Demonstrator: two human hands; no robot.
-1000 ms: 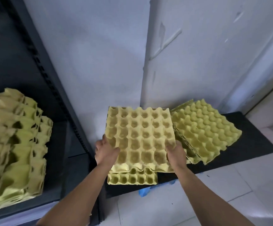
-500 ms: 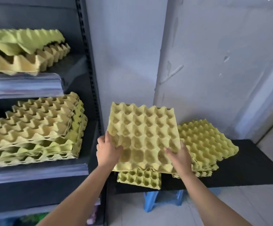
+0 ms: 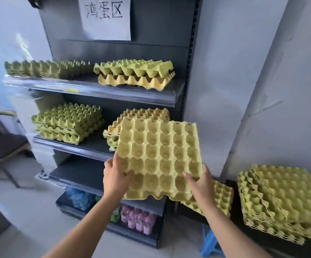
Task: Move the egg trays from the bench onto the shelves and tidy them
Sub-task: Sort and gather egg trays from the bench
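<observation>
Both hands, left (image 3: 116,176) and right (image 3: 200,182), grasp the egg tray (image 3: 159,157) at its near corners; it's probably light, flimsy pulp, so don't squeeze.

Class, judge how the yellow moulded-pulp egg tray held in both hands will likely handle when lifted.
The yellow moulded-pulp egg tray probably stays fairly stiff: it spans flat between the left hand and right hand. It is empty, so likely light. Its thin edges look easily crushed.

Third shelf (image 3: 80,172) down bare along whole front edge. Middle shelf (image 3: 93,146): narrow gap between left stack (image 3: 67,123) and right stack (image 3: 141,116). Top shelf (image 3: 87,88) filled edge to edge.
</observation>
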